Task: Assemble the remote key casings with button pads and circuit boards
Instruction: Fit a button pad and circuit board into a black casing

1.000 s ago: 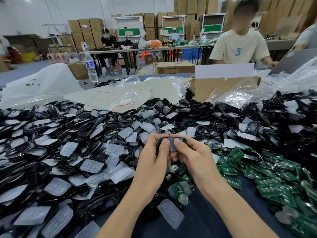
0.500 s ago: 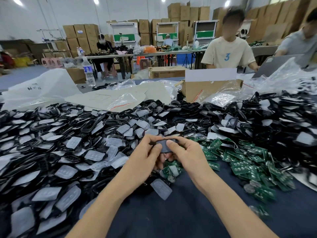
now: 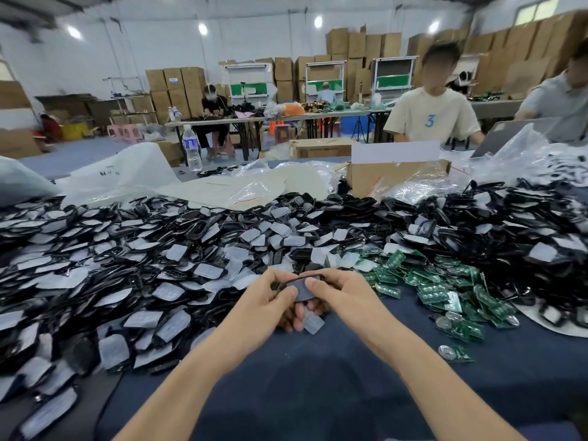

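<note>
Hundreds of parts make up the heap of black shells and translucent button pads point(image 3: 127, 265) that is banked across the far half of the blue-covered table point(image 3: 318, 393). It is now seen from a more lifted angle than a second ago, with more of the hall taken in, but the heap itself has not been disturbed. The green circuit boards point(image 3: 439, 294) are spread just to the right of the hands, untouched.

The left hand point(image 3: 270, 300) and right hand point(image 3: 343, 294) have been kept together over the cloth in front of the heap. Their fingers are curled beneath one dark casing point(image 3: 305, 286) and both thumbs are laid on top of it, so that it is held between them above the table. The grip has hardly altered, so a seating step is judged to be under way, though the casing's inside is hidden. One loose pad point(image 3: 313, 323), formerly well clear of the hands, is now found just beneath the fingers.
</note>
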Demonstrator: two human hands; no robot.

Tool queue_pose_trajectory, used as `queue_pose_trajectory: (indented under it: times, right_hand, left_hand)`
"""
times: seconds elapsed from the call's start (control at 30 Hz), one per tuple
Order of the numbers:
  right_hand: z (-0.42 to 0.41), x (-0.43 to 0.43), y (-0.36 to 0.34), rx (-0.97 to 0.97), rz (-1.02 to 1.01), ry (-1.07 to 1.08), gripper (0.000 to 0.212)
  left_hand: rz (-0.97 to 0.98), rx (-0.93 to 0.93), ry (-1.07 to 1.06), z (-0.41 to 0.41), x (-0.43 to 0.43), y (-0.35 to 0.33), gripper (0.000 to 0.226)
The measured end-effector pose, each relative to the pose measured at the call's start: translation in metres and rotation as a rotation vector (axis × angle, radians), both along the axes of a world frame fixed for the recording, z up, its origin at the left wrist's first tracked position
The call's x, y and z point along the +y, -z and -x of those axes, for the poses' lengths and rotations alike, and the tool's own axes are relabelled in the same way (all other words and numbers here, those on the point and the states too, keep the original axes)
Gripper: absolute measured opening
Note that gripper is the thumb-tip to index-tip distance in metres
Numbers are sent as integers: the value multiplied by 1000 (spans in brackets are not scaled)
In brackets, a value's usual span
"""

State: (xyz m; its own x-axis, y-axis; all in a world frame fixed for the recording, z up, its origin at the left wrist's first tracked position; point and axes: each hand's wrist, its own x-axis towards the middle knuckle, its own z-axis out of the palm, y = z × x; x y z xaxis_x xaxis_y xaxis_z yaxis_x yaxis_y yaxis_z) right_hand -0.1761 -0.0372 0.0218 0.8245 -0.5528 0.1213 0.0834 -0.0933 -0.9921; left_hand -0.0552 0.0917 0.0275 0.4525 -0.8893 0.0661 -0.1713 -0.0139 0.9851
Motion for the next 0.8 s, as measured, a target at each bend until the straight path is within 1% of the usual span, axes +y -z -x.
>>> queue_pose_trajectory:
  times: [0.1,0.17,0.23,0.27,0.33,0.4,0.5,0.63,0.7,0.8]
  right_hand:
    - [5,3,5,126,79,-30,19]
    - [7,5,7,191,56,-46,26]
    - [9,4,8,220,46,8,27]
    - [11,2,10,222,86,64,24]
    - [14,-2,14,222,202,187,20]
    - [16,-6,21,228,263,266,20]
    - [11,-10,29,242,312,332,22]
    - [6,-15,31,184,319,388,27]
    - [5,-22,31,140,316,426,28]
    - [0,-36,31,81,315,499,24]
  left_hand:
    - [-70,69,-1,3,11,4,12]
    - [-128,141,9,3,16,6,13]
    - [-216,172,25,1,23,8,15]
    - [-266,150,38,1,26,10,15]
    - [-359,34,66,3,33,15,15]
    - [-416,-116,66,6,36,18,16]
    - [-476,-305,47,8,31,16,15]
    - [-604,-527,-1,0,27,9,13]
    - [-607,-641,-64,-10,28,3,17]
    - [-475,-650,-119,-16,19,-5,17]
